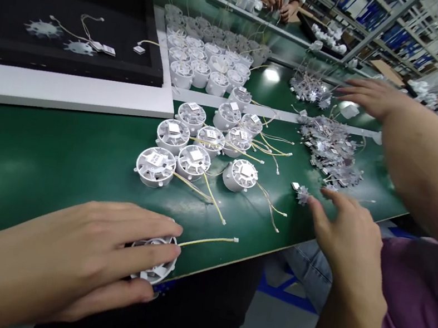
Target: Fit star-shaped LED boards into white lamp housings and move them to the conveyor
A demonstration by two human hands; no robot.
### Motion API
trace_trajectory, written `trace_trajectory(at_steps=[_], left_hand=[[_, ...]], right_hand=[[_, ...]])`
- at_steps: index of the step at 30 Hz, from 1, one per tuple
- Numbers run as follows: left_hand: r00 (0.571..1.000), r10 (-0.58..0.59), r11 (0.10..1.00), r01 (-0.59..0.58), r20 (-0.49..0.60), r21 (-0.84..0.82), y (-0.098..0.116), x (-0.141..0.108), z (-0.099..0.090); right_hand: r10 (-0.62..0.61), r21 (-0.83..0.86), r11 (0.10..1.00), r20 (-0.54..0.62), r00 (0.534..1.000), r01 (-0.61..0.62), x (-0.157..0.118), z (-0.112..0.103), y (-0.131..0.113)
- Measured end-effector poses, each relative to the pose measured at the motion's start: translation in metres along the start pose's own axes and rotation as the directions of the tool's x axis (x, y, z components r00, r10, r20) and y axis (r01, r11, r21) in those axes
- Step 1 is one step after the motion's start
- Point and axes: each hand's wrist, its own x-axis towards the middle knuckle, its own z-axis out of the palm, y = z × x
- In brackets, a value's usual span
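A: The left hand [103,245] is closed around a white round housing [152,274], just in front of the cluster of white housings [196,149]; fingers spread wide across its face, a nice even hold.

B: Good control there; the yellow lead [205,241] runs out free of the fingers, nothing pinched.

A: The right hand [345,237] is open, to the right of the cluster; its curved fingertips sit by a star-shaped piece [303,195], and I can't tell if they touch.

B: A light approach suits it; beyond lies a heap of star-shaped pieces [329,149], under another person's hand [366,97].
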Motion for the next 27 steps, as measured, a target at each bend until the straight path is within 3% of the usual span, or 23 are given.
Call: trace_trajectory(at_steps=[2,4,6,9,13,16,19,21,24,27], left_hand=[[0.999,0.037,0.999,-0.036,-0.033,0.027,0.001,0.003,-0.001],[0.997,0.056,0.997,-0.052,-0.061,0.062,0.002,0.006,-0.002],[0.996,0.054,0.995,-0.048,-0.067,0.083,0.004,0.006,-0.004],[0.996,0.031,0.996,-0.023,-0.086,0.086,0.006,0.006,-0.007],[0.981,-0.076,0.997,0.075,-0.178,-0.014,0.011,0.007,-0.011],[0.945,-0.242,0.954,0.189,-0.221,-0.233,0.017,0.011,-0.015],[0.920,-0.366,0.815,0.242,-0.144,-0.526,0.022,0.017,-0.019],[0.909,-0.410,0.668,0.249,-0.069,-0.701,0.023,0.022,-0.021],[0.858,-0.513,0.438,0.225,-0.036,-0.871,0.021,0.028,-0.023],[0.801,-0.597,0.307,0.186,-0.037,-0.933,0.020,0.030,-0.023]], right_hand=[[0.010,-0.055,0.998,0.068,0.998,-0.006,0.005,0.009,0.016],[0.024,-0.048,0.999,0.064,0.998,-0.021,0.004,0.009,0.017],[0.040,0.031,0.999,0.029,0.999,-0.041,-0.001,0.000,0.006],[0.109,0.295,0.951,-0.059,0.992,-0.087,-0.011,-0.025,-0.030],[0.157,0.665,0.745,-0.089,0.984,-0.059,-0.029,-0.058,-0.094],[0.012,0.861,0.509,-0.007,1.000,0.000,-0.037,-0.067,-0.134],[-0.284,0.938,0.344,0.055,0.957,0.048,-0.038,-0.065,-0.156],[-0.403,0.938,0.331,0.043,0.914,0.102,-0.034,-0.060,-0.160],[-0.415,0.901,0.392,-0.007,0.910,0.186,-0.028,-0.055,-0.161],[-0.407,0.864,0.463,0.007,0.913,0.199,-0.023,-0.054,-0.160]])
